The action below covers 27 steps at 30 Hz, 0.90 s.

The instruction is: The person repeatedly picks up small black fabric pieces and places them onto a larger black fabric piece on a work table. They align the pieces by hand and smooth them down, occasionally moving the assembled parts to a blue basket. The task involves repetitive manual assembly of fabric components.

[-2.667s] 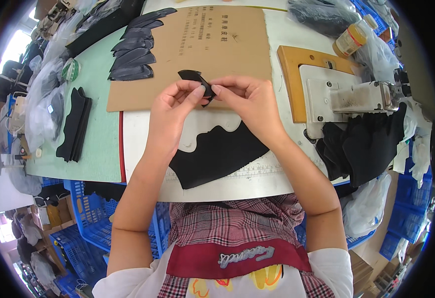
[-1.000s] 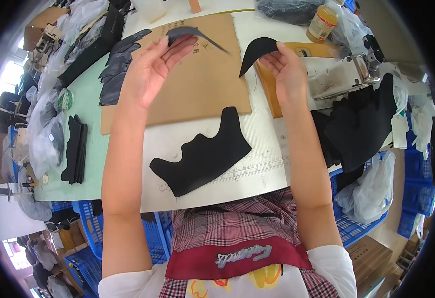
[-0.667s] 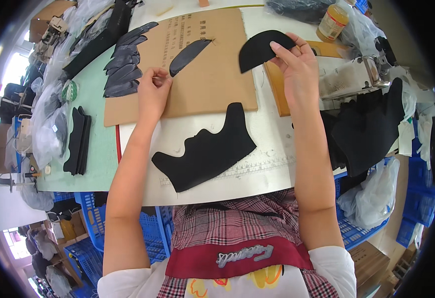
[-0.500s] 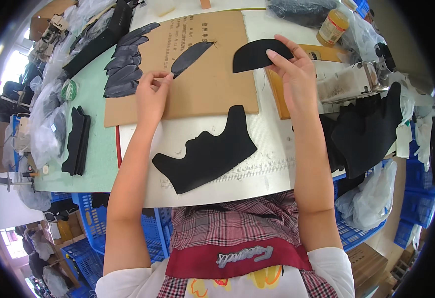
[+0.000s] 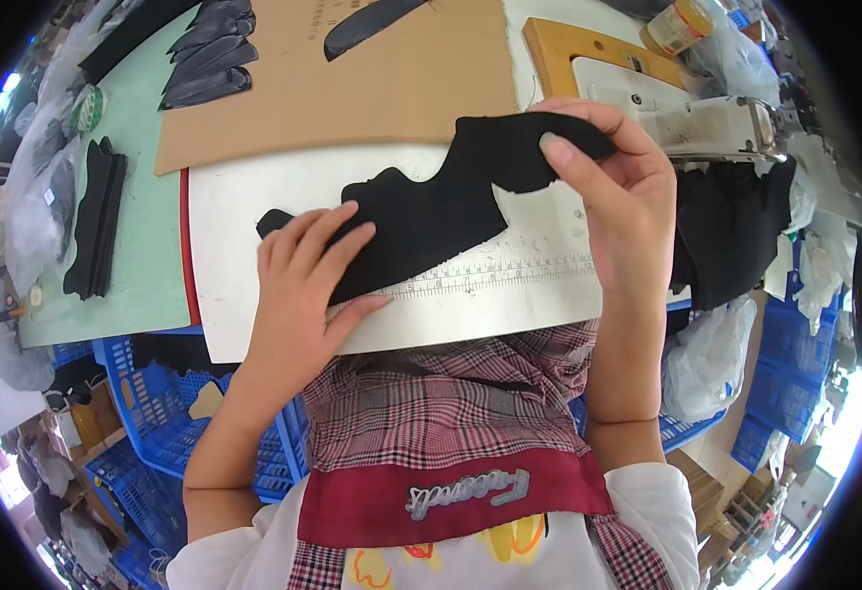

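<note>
A large black fabric piece (image 5: 411, 221) with a wavy upper edge lies on the white table. My left hand (image 5: 298, 280) rests on its left part, fingers spread and stretched out, thumb at the lower edge. Between thumb and fingers, my right hand (image 5: 627, 187) pinches a smaller black half-oval fabric piece (image 5: 529, 157). That piece overlaps the upper right arm of the large one, so where one ends and the other begins is hard to tell.
Beyond lies a cardboard sheet (image 5: 352, 118) bearing a dark leaf-shaped piece (image 5: 367, 29) and several overlapping ones (image 5: 209, 64). Black pieces (image 5: 96, 216) are stacked on the green surface at left. A sewing machine (image 5: 721, 128) and a jar (image 5: 677, 28) stand right; blue baskets (image 5: 155, 393) sit below.
My left hand has left the leaf-shaped piece and come down onto the large black piece. My right hand has brought the half-oval nearer, over the large piece's arm. The view has shifted.
</note>
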Motion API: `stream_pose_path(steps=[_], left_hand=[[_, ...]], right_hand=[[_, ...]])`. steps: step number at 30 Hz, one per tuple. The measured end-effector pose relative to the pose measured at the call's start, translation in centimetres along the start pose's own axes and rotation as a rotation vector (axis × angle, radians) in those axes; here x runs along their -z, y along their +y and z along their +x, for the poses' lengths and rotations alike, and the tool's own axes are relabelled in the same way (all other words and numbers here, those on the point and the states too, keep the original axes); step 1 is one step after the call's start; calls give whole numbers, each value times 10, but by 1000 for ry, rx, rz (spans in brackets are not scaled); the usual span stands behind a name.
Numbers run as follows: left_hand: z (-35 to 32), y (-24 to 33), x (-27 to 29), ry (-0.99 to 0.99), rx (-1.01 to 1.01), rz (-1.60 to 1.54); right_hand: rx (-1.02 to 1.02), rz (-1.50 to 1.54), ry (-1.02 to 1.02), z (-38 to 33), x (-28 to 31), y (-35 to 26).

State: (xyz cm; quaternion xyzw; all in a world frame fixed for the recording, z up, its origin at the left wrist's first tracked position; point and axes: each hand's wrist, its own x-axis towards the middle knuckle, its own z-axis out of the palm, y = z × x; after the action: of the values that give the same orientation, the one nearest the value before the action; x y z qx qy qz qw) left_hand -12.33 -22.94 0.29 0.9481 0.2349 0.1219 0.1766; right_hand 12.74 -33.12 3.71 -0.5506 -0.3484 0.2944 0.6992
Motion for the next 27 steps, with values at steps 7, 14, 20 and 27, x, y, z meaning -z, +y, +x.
stream_pose_path(steps=[7, 14, 20, 27], left_hand=[[33, 17, -9, 30, 209, -1165], [3, 20, -1, 198, 437, -1300], [-34, 21, 5, 306, 429, -1040], [-44, 33, 4, 447, 591, -924]], right_hand=[[19, 39, -69, -26, -16, -23], [-41, -37, -65, -31, -18, -4], [-50, -186, -175, -37, -19, 9], [10, -493, -249, -37, -19, 5]])
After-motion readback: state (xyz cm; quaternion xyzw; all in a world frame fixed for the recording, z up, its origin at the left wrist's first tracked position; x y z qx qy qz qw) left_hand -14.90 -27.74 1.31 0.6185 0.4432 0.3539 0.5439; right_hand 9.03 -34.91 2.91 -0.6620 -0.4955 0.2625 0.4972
